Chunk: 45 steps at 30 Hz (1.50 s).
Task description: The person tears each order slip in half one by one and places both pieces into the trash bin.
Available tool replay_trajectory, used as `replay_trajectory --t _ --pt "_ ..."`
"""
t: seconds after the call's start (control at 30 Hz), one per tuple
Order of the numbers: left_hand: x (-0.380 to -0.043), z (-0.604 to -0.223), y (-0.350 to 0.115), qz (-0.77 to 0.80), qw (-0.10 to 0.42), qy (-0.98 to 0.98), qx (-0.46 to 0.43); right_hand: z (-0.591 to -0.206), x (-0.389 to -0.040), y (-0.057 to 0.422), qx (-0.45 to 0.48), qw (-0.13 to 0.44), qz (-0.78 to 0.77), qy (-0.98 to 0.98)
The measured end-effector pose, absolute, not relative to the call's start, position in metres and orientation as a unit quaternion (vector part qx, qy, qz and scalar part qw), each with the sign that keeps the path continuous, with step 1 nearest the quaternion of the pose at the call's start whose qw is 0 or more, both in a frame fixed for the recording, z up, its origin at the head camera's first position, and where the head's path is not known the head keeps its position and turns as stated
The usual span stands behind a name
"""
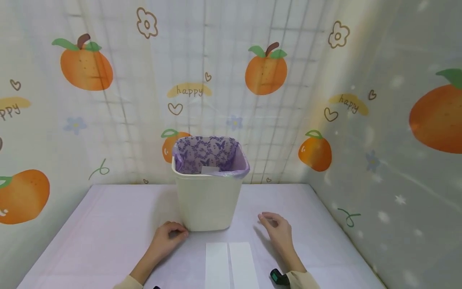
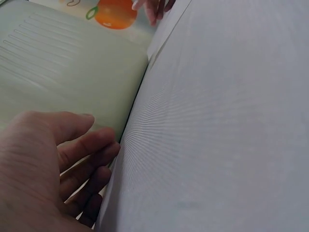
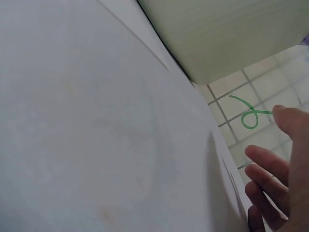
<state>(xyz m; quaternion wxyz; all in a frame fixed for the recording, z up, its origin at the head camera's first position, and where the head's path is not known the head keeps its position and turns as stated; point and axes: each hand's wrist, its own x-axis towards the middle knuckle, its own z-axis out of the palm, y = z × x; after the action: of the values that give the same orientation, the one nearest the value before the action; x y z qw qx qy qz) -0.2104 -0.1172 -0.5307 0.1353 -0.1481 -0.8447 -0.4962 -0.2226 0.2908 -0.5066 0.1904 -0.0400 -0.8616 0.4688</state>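
A cream waste bin (image 1: 209,202) stands upright on the table, lined with a purple patterned bag (image 1: 205,154) folded over its rim. Its front lower left corner is right by the fingertips of my left hand (image 1: 167,239), whose fingers are loosely bent and hold nothing. In the left wrist view, those fingers (image 2: 87,150) lie beside the bin's wall (image 2: 63,67). To the right of the bin, my right hand (image 1: 279,233) is raised over the table with relaxed, slightly curved fingers and nothing in them. Two white strips (image 1: 217,265) lie side by side between my forearms.
A small white piece (image 1: 210,169) shows inside the bin against the liner. The pale tabletop (image 1: 119,224) extends to both sides. Behind it hangs a curtain (image 1: 216,52) printed with oranges, and another stretch of it runs along the right side. A black device (image 1: 279,277) sits at my right wrist.
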Motion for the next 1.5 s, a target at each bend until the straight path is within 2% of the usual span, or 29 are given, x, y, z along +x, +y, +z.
replay_trajectory --t 0.33,0.6,0.9,1.13,1.5 --pt "-0.201 -0.533 -0.115 -0.499 0.149 -0.84 -0.149 -0.51 -0.218 0.291 -0.047 0.188 0.452 -0.871" --pt "-0.204 -0.537 -0.11 -0.495 0.133 -0.844 -0.158 -0.509 -0.213 0.297 -0.047 0.205 0.441 -0.872" --pt "-0.204 -0.535 -0.115 -0.49 0.131 -0.848 -0.152 -0.512 -0.215 0.291 -0.046 0.198 0.444 -0.873" --pt "-0.205 -0.533 -0.104 -0.488 0.151 -0.839 -0.186 -0.506 -0.213 0.278 -0.022 0.206 0.454 -0.866" --pt "-0.192 -0.53 -0.077 -0.499 0.116 -0.829 -0.224 -0.509 -0.205 0.251 0.044 0.172 0.454 -0.873"
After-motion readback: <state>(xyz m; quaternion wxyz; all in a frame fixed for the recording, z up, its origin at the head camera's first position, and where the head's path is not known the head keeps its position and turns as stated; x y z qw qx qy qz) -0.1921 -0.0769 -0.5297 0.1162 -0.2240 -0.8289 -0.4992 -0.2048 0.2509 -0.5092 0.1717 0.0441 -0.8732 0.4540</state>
